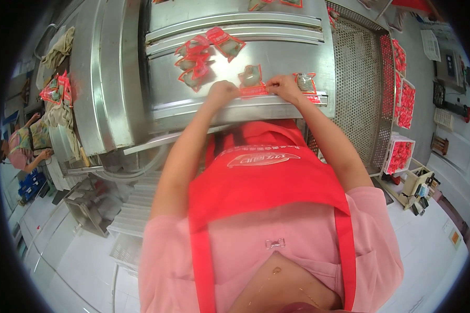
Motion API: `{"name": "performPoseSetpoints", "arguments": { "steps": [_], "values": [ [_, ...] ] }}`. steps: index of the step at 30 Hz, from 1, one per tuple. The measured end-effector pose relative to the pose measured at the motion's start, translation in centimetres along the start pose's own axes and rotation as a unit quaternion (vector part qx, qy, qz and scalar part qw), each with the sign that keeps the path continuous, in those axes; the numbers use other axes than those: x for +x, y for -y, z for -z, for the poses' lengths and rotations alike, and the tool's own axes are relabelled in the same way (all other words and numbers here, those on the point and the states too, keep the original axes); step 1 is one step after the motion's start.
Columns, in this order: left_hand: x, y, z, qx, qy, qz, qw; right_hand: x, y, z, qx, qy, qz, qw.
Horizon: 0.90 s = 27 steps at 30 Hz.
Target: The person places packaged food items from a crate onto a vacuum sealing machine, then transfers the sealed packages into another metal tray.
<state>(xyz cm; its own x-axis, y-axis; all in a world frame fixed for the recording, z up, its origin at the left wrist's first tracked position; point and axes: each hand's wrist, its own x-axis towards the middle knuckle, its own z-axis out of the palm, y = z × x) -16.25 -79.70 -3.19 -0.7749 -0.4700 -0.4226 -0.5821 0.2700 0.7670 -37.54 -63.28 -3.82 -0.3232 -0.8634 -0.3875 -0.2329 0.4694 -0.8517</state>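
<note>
A clear plastic pouch with red printed edges [251, 77] lies on the steel worktop, its red end over the metal sealing bar [203, 105] along the front edge. My right hand [285, 87] pinches the right corner of that red end. At the opposite corner, the slightly blurred fingers of my left hand [223, 93] hold the pouch edge. Just right of my right hand, another filled pouch [305, 83] rests with its red end on the same bar. Several more filled pouches [194, 62] lie in a loose group beyond my left hand.
A perforated metal tray [354, 78] adjoins the worktop at right. White crates of red packages [400, 154] stand beyond it. On the left are a raised steel machine lid [102, 74] and a pouch on a cloth [56, 90]. Another person [25, 144] is at far left.
</note>
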Motion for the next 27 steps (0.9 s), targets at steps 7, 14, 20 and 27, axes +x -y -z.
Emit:
{"name": "performPoseSetpoints", "arguments": {
  "steps": [7,14,20,27],
  "values": [
    [-0.5,-1.7,1.6,-0.004,0.048,0.032,0.998,0.7,0.9,1.1,0.014,0.102,-0.036,0.994],
    [-3.2,-4.3,0.2,0.155,-0.066,-0.194,0.966,0.9,2.2,1.9,-0.106,0.154,-0.103,0.977],
    [-4.2,-4.6,0.5,0.076,-0.034,-0.188,0.979,-4.3,7.0,-0.1,-0.195,-0.042,0.185,0.962],
    [-1.8,-6.0,-2.4,0.042,0.032,-0.221,0.974,-7.6,3.8,0.6,-0.290,-0.132,0.170,0.932]
  ]
}}
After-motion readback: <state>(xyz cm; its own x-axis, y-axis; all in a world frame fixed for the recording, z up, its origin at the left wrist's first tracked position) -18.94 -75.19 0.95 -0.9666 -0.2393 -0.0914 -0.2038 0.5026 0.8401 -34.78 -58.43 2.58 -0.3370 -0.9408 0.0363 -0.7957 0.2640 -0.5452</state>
